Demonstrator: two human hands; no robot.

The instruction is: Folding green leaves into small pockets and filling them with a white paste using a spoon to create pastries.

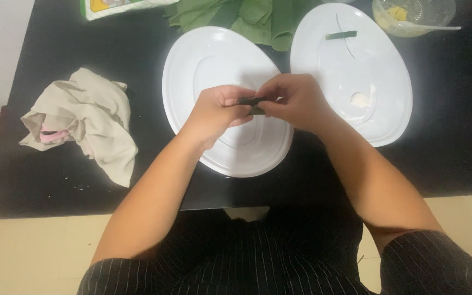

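Note:
My left hand [217,109] and my right hand [296,101] meet above a white oval plate [192,71] on a black table. Both pinch a small dark green folded leaf piece [253,101] between their fingertips. A second white oval plate [389,93] lies to the right, with a narrow green leaf strip [341,35] near its far end and a small white lump [359,99] near its middle. A heap of green leaves [247,19] lies beyond the two plates.
A crumpled beige cloth [88,120] sits on the left of the black table [55,49]. A clear bowl with yellow filling and a white spoon [411,19] stands at the back right. A white and green packet [116,6] lies at the back left.

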